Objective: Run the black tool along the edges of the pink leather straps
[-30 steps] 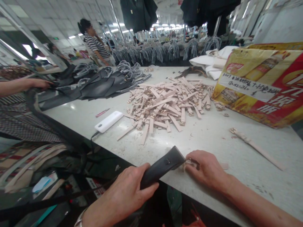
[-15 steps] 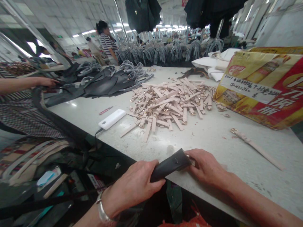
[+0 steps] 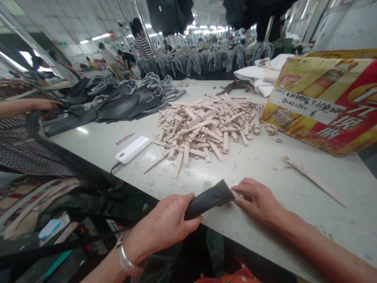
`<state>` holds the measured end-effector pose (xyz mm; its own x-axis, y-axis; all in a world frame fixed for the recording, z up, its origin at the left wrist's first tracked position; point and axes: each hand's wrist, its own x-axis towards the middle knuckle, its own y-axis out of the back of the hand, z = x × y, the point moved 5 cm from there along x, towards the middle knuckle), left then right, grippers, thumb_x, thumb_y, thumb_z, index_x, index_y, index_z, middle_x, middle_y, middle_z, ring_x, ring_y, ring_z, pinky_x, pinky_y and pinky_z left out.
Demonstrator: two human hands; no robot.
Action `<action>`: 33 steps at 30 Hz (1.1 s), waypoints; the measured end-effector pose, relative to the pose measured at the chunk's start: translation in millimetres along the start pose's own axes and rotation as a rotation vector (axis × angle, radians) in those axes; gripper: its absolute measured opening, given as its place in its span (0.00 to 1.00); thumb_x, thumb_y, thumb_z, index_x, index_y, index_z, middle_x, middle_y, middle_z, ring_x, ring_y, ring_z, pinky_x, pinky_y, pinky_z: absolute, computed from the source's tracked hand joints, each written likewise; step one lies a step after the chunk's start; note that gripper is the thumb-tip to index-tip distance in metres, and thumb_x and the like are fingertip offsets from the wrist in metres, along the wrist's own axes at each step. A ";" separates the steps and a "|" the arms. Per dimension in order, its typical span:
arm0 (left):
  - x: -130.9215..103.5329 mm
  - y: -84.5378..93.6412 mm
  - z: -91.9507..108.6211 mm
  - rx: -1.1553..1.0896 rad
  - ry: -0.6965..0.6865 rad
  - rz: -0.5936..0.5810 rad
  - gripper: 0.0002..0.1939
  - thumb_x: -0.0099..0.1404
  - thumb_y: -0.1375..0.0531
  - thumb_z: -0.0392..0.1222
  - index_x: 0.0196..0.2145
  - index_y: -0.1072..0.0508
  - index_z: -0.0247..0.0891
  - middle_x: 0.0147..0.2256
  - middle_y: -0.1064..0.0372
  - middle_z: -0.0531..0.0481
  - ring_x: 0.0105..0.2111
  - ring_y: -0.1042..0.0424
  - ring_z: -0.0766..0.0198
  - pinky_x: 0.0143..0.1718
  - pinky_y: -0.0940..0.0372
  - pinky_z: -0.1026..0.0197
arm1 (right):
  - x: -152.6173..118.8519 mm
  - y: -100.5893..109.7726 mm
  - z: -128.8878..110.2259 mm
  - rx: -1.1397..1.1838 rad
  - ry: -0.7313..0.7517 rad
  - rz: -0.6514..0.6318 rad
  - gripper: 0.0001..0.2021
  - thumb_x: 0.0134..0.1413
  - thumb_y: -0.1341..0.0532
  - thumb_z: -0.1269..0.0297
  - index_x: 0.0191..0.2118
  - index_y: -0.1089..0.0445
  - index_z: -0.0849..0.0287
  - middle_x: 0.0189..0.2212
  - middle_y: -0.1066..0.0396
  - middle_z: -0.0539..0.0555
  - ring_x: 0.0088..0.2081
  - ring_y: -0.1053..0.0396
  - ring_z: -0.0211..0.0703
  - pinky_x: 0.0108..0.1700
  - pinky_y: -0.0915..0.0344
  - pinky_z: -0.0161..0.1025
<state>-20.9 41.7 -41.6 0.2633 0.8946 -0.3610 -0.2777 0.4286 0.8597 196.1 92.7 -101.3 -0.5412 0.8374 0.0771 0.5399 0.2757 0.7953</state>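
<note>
Left hand (image 3: 167,228) is clenched around the lower end of a black strap piece (image 3: 210,197) at the near edge of the bench (image 3: 265,169), its upper end resting on the bench top. Right hand (image 3: 257,199) lies flat on the bench just beside that end, fingertips (image 3: 237,192) touching it; can't tell what's pinned under them. Pile of beige straps (image 3: 203,127) mid-bench, white power bank (image 3: 132,149) toward the left edge, yellow-red carton (image 3: 324,102) at the right edge.
</note>
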 end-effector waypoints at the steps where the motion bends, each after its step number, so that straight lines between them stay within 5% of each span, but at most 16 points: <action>1: 0.6 0.3 3.3 0.005 -0.014 -0.005 0.14 0.60 0.48 0.52 0.34 0.30 0.40 0.29 0.32 0.50 0.30 0.31 0.62 0.31 0.41 0.64 | -0.3 -1.7 -0.8 0.018 -0.001 0.004 0.09 0.49 0.41 0.71 0.37 0.27 0.54 0.29 0.33 0.52 0.34 0.36 0.42 0.35 0.42 0.36; 5: 6.4 -3.3 9.0 0.024 -0.039 -0.015 0.14 0.60 0.48 0.51 0.34 0.30 0.40 0.28 0.32 0.50 0.29 0.32 0.62 0.30 0.41 0.63 | -0.8 -5.9 -3.6 0.075 -0.023 0.007 0.10 0.44 0.41 0.75 0.33 0.28 0.56 0.29 0.32 0.51 0.34 0.36 0.42 0.35 0.42 0.36; 13: 10.9 -2.7 -4.3 0.008 0.020 -0.075 0.15 0.59 0.47 0.52 0.33 0.29 0.40 0.30 0.30 0.50 0.30 0.31 0.61 0.28 0.41 0.63 | -3.3 -3.1 -1.1 0.033 -0.058 0.054 0.06 0.49 0.39 0.66 0.36 0.30 0.58 0.31 0.32 0.52 0.34 0.35 0.41 0.36 0.42 0.37; 21: 14.5 1.5 4.0 0.015 0.058 -0.097 0.17 0.56 0.46 0.53 0.35 0.28 0.39 0.32 0.29 0.48 0.32 0.30 0.59 0.33 0.38 0.61 | -19.3 2.3 -1.0 -0.091 -0.043 0.091 0.04 0.51 0.41 0.66 0.33 0.31 0.58 0.31 0.34 0.53 0.35 0.36 0.44 0.37 0.41 0.39; 33: 2.0 5.1 20.4 0.233 -0.040 -0.053 0.12 0.60 0.48 0.49 0.34 0.31 0.41 0.30 0.29 0.47 0.32 0.28 0.55 0.32 0.37 0.58 | -35.9 2.1 16.2 0.089 -0.022 0.092 0.09 0.49 0.40 0.69 0.39 0.30 0.57 0.36 0.35 0.54 0.38 0.36 0.44 0.40 0.38 0.40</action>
<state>-3.0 43.1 -30.5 0.3097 0.8640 -0.3970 -0.0429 0.4298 0.9019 227.2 70.9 -112.2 -0.4726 0.8711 0.1336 0.6427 0.2369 0.7286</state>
